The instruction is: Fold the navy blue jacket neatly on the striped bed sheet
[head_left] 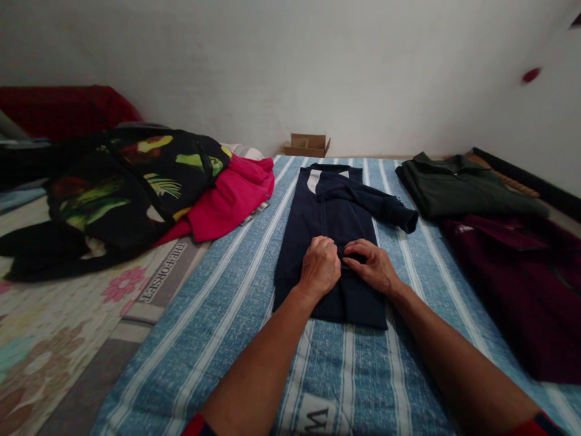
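Observation:
A dark navy jacket (308, 236) with white shoulder patches lies folded lengthwise on a blue-and-white striped sheet (218, 309). One of its sleeves (385, 206) sticks out to the right. Near the jacket's lower middle, my left hand (321, 263) is closed, fingers curled on the fabric. Just right of it, my right hand (370, 263) pinches a bit of the same cloth between thumb and fingers. The exact part gripped is partly hidden by my fingers.
At left lie a black patterned jacket (149, 181) and a pink garment (231, 197) on a flowered cover (77, 321). Folded dark green (467, 188) and maroon (512, 284) garments lie at right. A small cardboard box (308, 145) stands by the wall.

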Demonstrator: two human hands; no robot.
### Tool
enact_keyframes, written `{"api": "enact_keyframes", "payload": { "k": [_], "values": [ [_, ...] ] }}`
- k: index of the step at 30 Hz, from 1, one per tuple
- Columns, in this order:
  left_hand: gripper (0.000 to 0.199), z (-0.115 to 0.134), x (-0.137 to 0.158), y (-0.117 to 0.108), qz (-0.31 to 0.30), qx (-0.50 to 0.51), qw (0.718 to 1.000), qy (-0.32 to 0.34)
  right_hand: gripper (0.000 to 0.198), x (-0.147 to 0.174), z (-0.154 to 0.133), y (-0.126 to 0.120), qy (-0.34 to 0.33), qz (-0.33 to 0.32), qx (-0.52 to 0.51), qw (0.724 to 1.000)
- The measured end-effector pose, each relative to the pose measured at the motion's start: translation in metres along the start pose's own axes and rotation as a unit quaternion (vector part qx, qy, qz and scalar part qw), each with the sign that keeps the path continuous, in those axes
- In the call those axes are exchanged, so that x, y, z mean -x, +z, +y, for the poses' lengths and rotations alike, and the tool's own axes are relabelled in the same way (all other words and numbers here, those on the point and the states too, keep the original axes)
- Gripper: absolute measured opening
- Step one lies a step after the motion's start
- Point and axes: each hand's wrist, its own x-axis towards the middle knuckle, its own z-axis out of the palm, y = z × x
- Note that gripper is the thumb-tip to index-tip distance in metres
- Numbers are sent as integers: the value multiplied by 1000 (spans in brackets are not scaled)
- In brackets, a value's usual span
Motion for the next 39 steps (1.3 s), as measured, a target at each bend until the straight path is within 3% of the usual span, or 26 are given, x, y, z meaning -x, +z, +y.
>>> {"api": "enact_keyframes", "payload": {
  "k": [39],
  "values": [
    [14,-4,0,4,15,7,1000,13,8,0,1,1,0,4,10,1000]
  ]
}}
